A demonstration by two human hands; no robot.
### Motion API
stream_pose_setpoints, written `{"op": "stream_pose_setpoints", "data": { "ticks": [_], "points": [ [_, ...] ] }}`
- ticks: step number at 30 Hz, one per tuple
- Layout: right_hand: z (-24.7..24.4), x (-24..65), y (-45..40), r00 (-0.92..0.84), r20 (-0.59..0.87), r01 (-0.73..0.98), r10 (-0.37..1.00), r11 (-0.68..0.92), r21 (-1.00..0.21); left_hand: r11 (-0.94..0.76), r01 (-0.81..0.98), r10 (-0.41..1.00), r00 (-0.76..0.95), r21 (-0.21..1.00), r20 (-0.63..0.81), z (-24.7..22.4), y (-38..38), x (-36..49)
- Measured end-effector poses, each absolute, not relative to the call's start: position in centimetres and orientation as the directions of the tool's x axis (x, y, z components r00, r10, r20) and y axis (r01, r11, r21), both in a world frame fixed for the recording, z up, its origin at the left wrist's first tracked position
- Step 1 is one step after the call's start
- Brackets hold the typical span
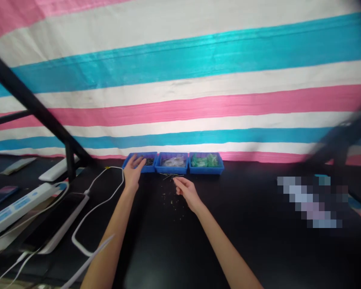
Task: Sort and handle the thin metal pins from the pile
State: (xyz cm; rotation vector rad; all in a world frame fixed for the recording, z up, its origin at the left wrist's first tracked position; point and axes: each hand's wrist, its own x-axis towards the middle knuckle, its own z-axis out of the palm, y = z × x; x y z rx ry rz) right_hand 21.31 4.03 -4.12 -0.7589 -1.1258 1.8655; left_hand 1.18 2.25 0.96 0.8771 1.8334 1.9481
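Note:
Three small blue bins stand side by side at the back of the black table. The left bin holds small dark pieces, the middle bin clear plastic pieces, and the right bin green pieces. Over the left side of the left bin is my left hand, fingers apart, with nothing seen in it. My right hand has thumb and fingertips pinched just in front of the middle bin; what they hold, if anything, is too small to tell. Thin metal pins lie between the bins and my right fingertips.
Tiny bits are scattered on the black table. At the left lie a phone, a white power strip and looping white cables. Dark metal bars slant at both sides, before a striped sheet.

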Motion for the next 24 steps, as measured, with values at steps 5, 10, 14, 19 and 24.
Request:
{"op": "stream_pose_setpoints", "data": {
  "ticks": [5, 10, 14, 19, 24],
  "points": [
    [-3.6, 21.4, 4.0, -0.491, -0.077, -0.33, 0.868, -0.267, -0.905, -0.061, 0.58, 0.625, -0.612, 0.812, 0.485, 1.0, 0.7, 4.5],
    [-3.5, 21.4, 4.2, -0.482, -0.063, -0.355, 0.874, -0.261, -0.898, -0.051, 0.885, 0.785, -0.25, 0.462, 0.566, -1.7, -0.3, 6.5],
    [-3.8, 21.4, 4.3, -0.493, -0.07, -0.356, 0.867, -0.274, -0.893, -0.067, 0.965, 0.87, -0.067, 0.252, 0.488, -3.6, 0.3, 6.3],
    [-3.6, 21.6, 4.3, -0.494, -0.086, -0.387, 0.865, -0.308, -0.869, -0.051, 0.989, 0.922, -0.006, 0.139, 0.386, -5.0, 0.6, 5.6],
    [-3.1, 21.8, 4.3, -0.484, -0.14, -0.368, 0.864, -0.346, -0.863, -0.031, 0.986, 0.918, -0.037, 0.166, 0.396, -5.4, 0.7, 5.7]
  ]
}}
